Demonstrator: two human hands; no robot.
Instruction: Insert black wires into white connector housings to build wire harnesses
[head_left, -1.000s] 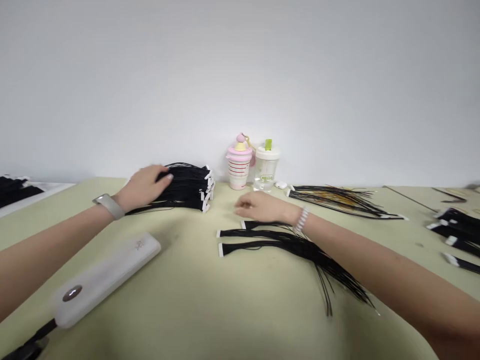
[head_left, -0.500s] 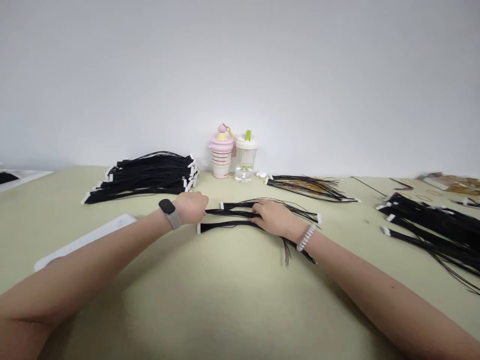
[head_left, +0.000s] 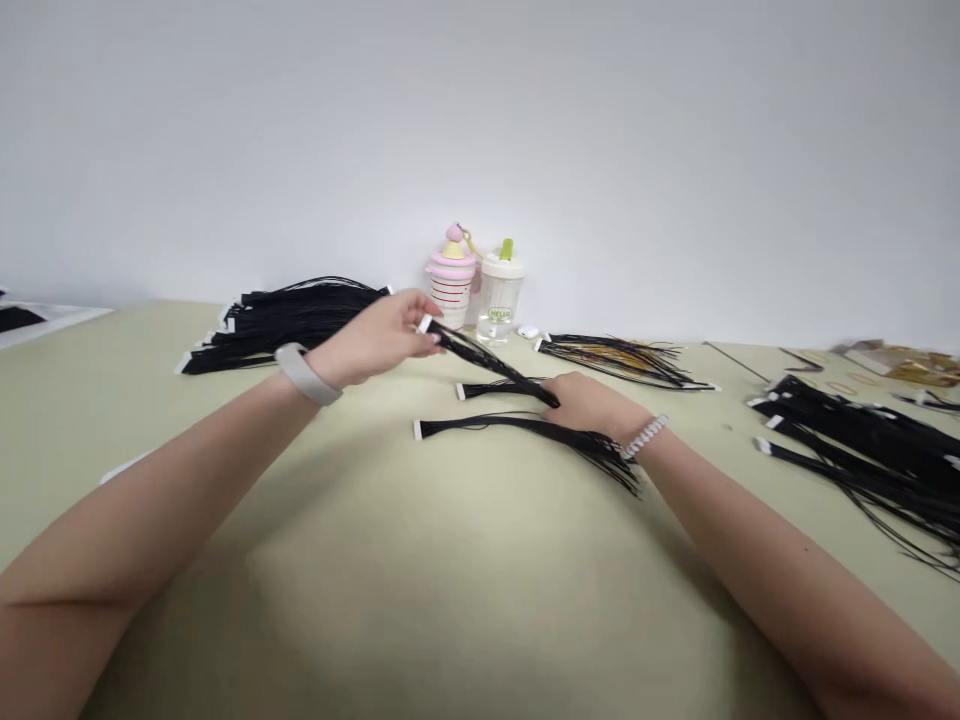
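Note:
My left hand (head_left: 375,340) pinches the white connector end of a black wire harness (head_left: 487,365) and holds it lifted above the pale green table (head_left: 450,580). My right hand (head_left: 589,402) is closed over the same harness lower down, near the table. Two more black wire harnesses lie flat: one in front of my hands (head_left: 510,428), its loose strands fanning under my right wrist, and one just behind (head_left: 491,388). A stacked pile of black harnesses (head_left: 289,312) sits behind my left hand.
A pink cup (head_left: 450,280) and a clear cup with a green lid tab (head_left: 499,295) stand by the wall. More black harness bundles lie at the back (head_left: 622,360) and at the right (head_left: 862,440). A white device's edge (head_left: 124,465) shows by my left forearm.
My left hand left the stacked pile, came to the loose harnesses and lifted one by its connector end. My right hand closed on that harness. The view shifted right.

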